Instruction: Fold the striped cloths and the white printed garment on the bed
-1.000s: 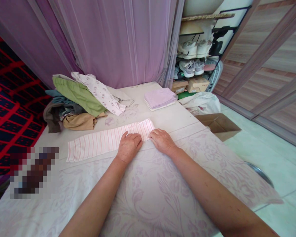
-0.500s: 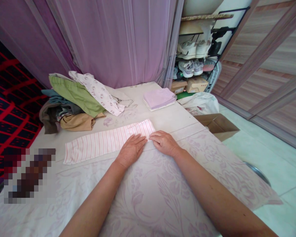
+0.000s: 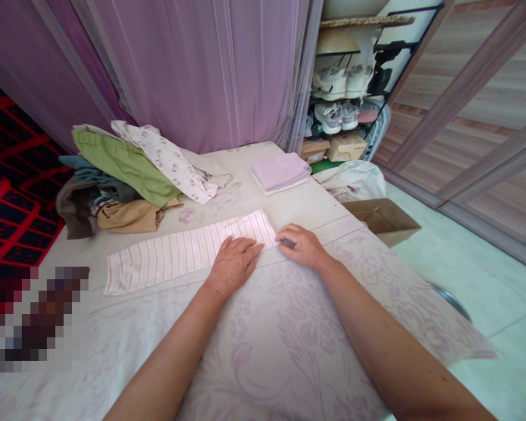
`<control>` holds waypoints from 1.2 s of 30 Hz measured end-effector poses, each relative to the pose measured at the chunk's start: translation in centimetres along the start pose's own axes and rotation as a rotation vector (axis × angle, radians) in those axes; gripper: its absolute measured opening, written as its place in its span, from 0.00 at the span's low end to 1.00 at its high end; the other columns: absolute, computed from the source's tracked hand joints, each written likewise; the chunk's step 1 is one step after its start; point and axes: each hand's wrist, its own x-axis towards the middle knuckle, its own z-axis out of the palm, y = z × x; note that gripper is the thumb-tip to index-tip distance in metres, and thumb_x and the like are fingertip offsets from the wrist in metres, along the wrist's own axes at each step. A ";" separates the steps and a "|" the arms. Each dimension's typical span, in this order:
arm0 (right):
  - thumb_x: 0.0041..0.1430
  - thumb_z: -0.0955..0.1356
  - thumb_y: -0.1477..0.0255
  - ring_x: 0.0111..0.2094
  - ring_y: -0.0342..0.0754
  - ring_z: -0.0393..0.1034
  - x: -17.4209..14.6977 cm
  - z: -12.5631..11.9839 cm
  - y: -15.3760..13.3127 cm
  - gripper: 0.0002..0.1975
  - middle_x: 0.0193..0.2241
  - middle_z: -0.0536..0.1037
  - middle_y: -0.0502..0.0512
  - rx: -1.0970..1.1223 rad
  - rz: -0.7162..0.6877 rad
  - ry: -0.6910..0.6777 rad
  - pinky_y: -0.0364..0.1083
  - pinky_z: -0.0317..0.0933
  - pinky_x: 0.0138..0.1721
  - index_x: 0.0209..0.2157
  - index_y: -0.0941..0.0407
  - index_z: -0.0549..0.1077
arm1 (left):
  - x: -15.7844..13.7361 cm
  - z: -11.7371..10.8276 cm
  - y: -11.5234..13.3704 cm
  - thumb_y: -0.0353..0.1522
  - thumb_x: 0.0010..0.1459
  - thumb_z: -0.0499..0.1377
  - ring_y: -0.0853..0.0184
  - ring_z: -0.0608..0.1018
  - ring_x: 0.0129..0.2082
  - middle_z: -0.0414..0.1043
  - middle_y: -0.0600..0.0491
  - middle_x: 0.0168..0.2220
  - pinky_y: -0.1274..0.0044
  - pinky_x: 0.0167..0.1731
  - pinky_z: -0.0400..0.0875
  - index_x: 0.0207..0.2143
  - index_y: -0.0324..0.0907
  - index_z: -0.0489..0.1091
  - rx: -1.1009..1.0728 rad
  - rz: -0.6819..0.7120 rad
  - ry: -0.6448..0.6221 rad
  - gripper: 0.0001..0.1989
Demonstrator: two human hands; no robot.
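Striped cloth laid long and flat, loose heap waiting apart

From my distant post I see the striped cloth [image 3: 170, 257] on the flowered sheet [image 3: 263, 351], directly in front of the person. The left hand [image 3: 235, 263] rests on it with fingers extended, gripping nothing that I can see. The right hand [image 3: 304, 248] is curved, its fingertips at the right end of the cloth; whether they pinch the edge, I cannot tell.

As I judge, this piece is partly done: it is already a narrow strip, but not yet compact like the stack [image 3: 284, 166] near the curtain [image 3: 193, 76]. The heap [image 3: 123, 161] at the left seems to be left unfolded.

My count: one striped cloth; two visible layers in the stack, lilac above white; at least five pieces in the heap, namely green, printed white, tan, dark brown and blue. Deeper ones I cannot count. On the rack, I find four pale shoes [image 3: 328, 117].
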 end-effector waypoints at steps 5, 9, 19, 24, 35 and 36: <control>0.55 0.66 0.75 0.39 0.46 0.70 0.1 0.0 -0.2 0.08 0.36 0.75 0.52 -0.066 -0.015 -0.015 0.44 0.63 0.41 0.34 0.52 0.77 | 0.4 -0.1 0.4 0.34 0.63 0.52 0.58 0.70 0.52 0.70 0.48 0.52 0.55 0.58 0.55 0.55 0.51 0.68 0.033 -0.013 -0.011 0.18; 0.55 0.67 0.75 0.39 0.46 0.70 0.1 -0.2 0.0 0.07 0.35 0.76 0.51 -0.069 -0.021 -0.003 0.44 0.63 0.41 0.32 0.52 0.78 | 0.5 -0.2 0.5 0.33 0.63 0.52 0.58 0.70 0.52 0.70 0.48 0.52 0.55 0.58 0.54 0.54 0.51 0.68 0.027 -0.027 -0.020 0.18; 0.57 0.66 0.74 0.38 0.46 0.70 0.4 0.5 -0.6 0.06 0.34 0.78 0.53 -0.049 0.053 0.117 0.44 0.62 0.42 0.31 0.54 0.77 | -0.1 0.3 0.3 0.34 0.63 0.52 0.59 0.69 0.54 0.70 0.49 0.54 0.56 0.59 0.53 0.54 0.51 0.68 0.052 -0.033 0.004 0.17; 0.54 0.68 0.75 0.35 0.46 0.69 0.9 1.0 -1.2 0.04 0.30 0.76 0.51 -0.086 0.169 0.083 0.44 0.61 0.40 0.27 0.54 0.75 | -0.2 0.5 0.2 0.35 0.64 0.51 0.58 0.67 0.57 0.67 0.51 0.58 0.55 0.60 0.52 0.55 0.52 0.67 0.050 -0.017 -0.005 0.18; 0.61 0.59 0.74 0.48 0.48 0.69 2.2 0.9 -2.4 0.16 0.45 0.77 0.57 -0.158 0.147 0.092 0.47 0.60 0.52 0.45 0.56 0.74 | -1.2 0.6 -2.9 0.36 0.66 0.45 0.58 0.62 0.62 0.63 0.44 0.60 0.60 0.62 0.55 0.58 0.38 0.64 -0.080 -0.111 0.174 0.22; 0.62 0.58 0.74 0.51 0.48 0.67 2.9 1.1 -3.0 0.17 0.49 0.76 0.58 -0.183 0.129 0.060 0.47 0.58 0.54 0.48 0.56 0.73 | -1.2 0.5 -3.2 0.37 0.66 0.45 0.56 0.59 0.64 0.61 0.44 0.62 0.58 0.62 0.52 0.60 0.37 0.62 -0.038 -0.147 0.144 0.23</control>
